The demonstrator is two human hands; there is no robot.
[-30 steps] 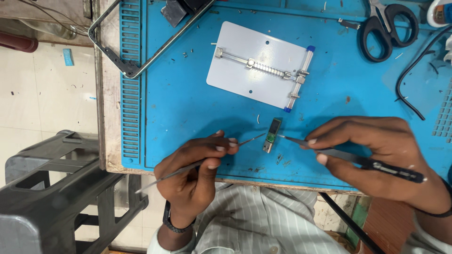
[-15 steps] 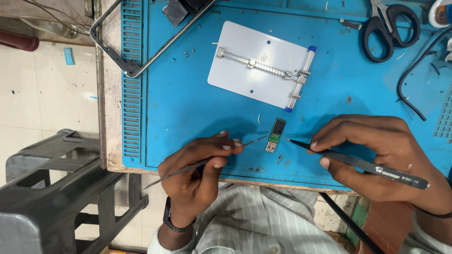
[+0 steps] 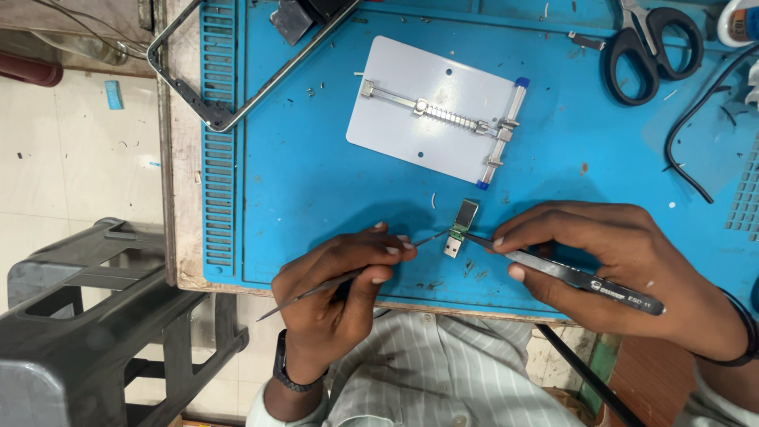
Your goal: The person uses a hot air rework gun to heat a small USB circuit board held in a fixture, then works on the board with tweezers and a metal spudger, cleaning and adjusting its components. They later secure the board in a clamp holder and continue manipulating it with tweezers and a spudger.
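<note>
— What do I have in the hands at this moment?

— In my left hand (image 3: 340, 289) I hold a thin metal probe (image 3: 348, 277). The thumb and first fingers (image 3: 393, 251) pinch it near the front, and its tip comes to the board (image 3: 460, 228) from the left. My right hand (image 3: 613, 261) pinches black tweezers (image 3: 569, 273) between thumb and fingers, and their point touches the board from the right.

— And where is the board?

— It is a small green board with a metal plug on its lower end. It lies flat on the blue mat (image 3: 316, 182), between my two hands, just below the white holder plate (image 3: 435, 111) but not touching it.

— How much room do I have around it?

— To the left of the board the mat is open up to the ribbed strip at its left edge. Above the board, the plate is near. The front edge of the mat is close under my hands, and my left wrist hangs already over the table edge. The scissors (image 3: 652, 47) lie well apart in the upper right, and a black cable (image 3: 696, 150) curves on the right side. A metal frame (image 3: 237, 87) sits at the upper left corner, partly over the mat edge. A dark stool (image 3: 95, 316) stands on the floor at the left, beside the table.
</note>
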